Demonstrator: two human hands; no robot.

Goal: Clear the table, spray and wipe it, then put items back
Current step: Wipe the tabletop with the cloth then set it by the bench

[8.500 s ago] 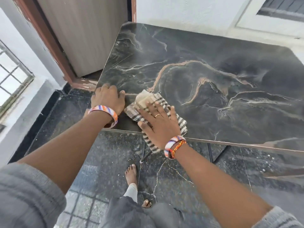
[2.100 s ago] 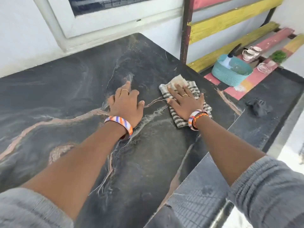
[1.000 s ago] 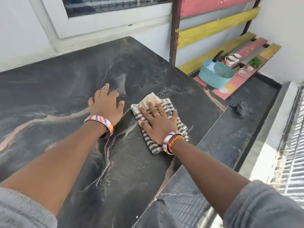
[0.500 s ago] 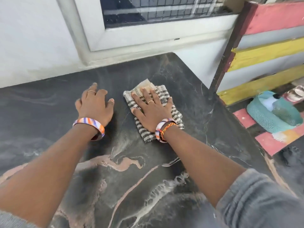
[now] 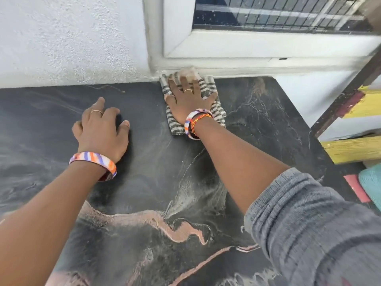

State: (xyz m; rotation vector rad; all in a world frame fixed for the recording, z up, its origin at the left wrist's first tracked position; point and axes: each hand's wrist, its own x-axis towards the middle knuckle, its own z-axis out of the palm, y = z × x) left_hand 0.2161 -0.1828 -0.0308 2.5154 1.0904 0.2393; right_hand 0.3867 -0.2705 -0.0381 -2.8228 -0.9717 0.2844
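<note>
The black marble-patterned table point(image 5: 156, 182) fills the lower view, with pale wet streaks across it. A striped grey-and-white cloth point(image 5: 216, 114) lies at the table's far edge, against the wall. My right hand point(image 5: 190, 98) presses flat on the cloth, fingers spread, its fingertips reaching the wall. My left hand point(image 5: 103, 131) rests palm down on the bare tabletop to the left of the cloth, holding nothing. Both wrists wear striped bangles.
A white textured wall point(image 5: 72, 38) and a window sill point(image 5: 268, 46) run along the table's far edge. A yellow and dark wooden bench frame point(image 5: 350, 149) stands to the right, with the edge of a teal basket point(image 5: 371, 184) beside it.
My right hand has pushed the cloth away from me to the table's far edge at the wall. My left hand stays flat on the table; the camera has leaned forward.
</note>
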